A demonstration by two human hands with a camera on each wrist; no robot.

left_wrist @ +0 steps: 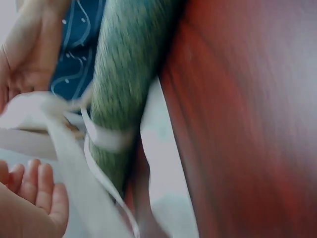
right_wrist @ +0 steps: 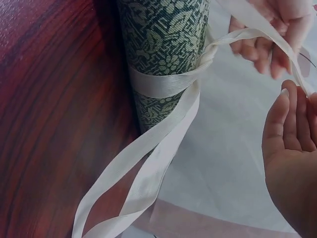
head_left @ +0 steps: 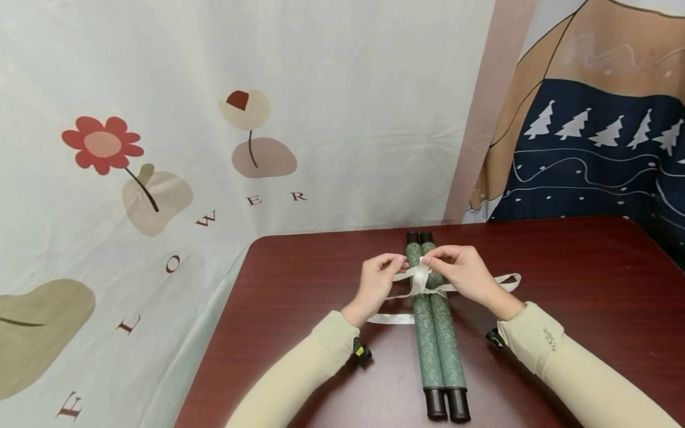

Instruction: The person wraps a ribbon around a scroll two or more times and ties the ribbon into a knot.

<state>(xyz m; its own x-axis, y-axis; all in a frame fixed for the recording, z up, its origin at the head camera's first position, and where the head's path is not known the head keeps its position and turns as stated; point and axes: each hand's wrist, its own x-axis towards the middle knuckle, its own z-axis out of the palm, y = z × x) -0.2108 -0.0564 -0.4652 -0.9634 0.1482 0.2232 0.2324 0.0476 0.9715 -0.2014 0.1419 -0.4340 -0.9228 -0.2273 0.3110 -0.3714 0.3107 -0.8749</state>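
A pair of green patterned scrolls (head_left: pixel 428 345) with dark end knobs lies side by side on the table. White ribbon (right_wrist: pixel 163 85) circles them near their far half, crossing and twisting at one side. My left hand (head_left: pixel 376 279), thumb against fingertips, pinches a ribbon strand left of the crossing. My right hand (head_left: pixel 464 274) pinches the upper end of a ribbon piece standing up over the scrolls. A ribbon loop (head_left: pixel 508 280) extends to the right, past the right wrist. In the left wrist view, the ribbon is blurred beside the scroll (left_wrist: pixel 126 64).
The dark red table (head_left: pixel 299 279) has rounded far corners. A loose ribbon length (head_left: pixel 393 319) lies left of the scrolls. Behind the table hangs a pale printed curtain (head_left: pixel 348 148), with a navy tree-patterned part (head_left: pixel 588 172) at right. Small dark devices (head_left: pixel 362 352) sit at both wrists.
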